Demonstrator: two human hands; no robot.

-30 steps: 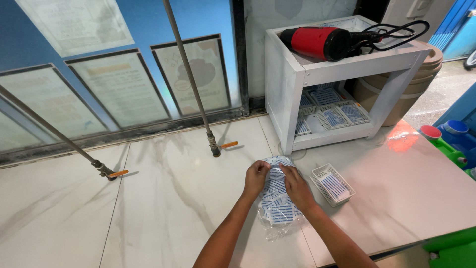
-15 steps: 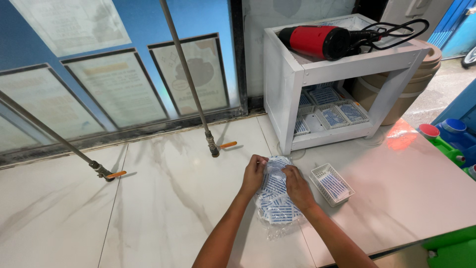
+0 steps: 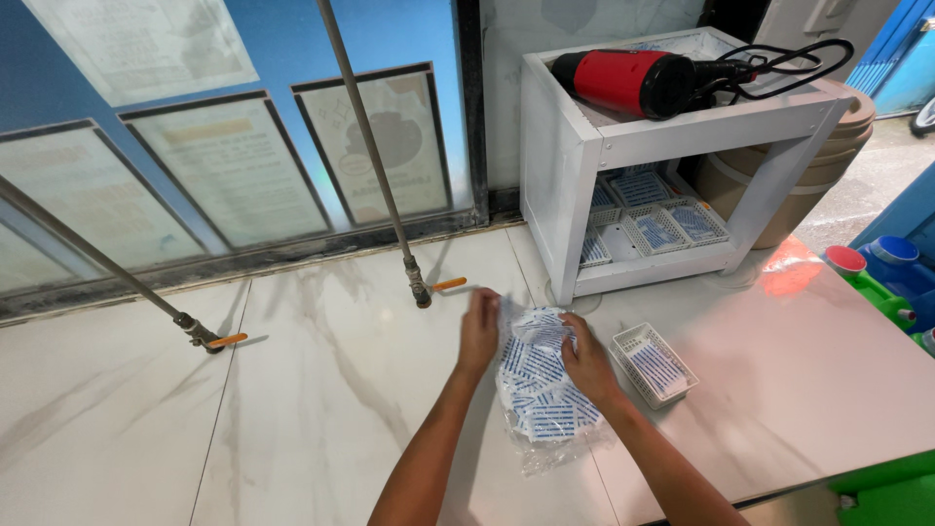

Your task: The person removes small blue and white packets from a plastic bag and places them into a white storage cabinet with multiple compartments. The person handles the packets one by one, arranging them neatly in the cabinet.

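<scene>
A clear plastic bag (image 3: 542,390) full of small white-and-blue sachets lies on the white marble counter (image 3: 321,390). My left hand (image 3: 479,331) is at the bag's upper left edge, fingers pinching the plastic near its mouth. My right hand (image 3: 587,360) rests on the bag's upper right side, gripping the plastic there. A small white mesh basket (image 3: 653,364) with a few sachets in it sits just right of my right hand.
A white two-level shelf (image 3: 575,175) stands at the back right, with a red hair dryer (image 3: 623,82) on top and several sachet baskets (image 3: 654,226) below. Two slanted metal rods (image 3: 370,146) anchor into the counter. Coloured containers (image 3: 877,273) stand at the right edge.
My left hand has shifted up and left along the bag's edge, pulling the mouth wider. The right hand stays on the bag.
</scene>
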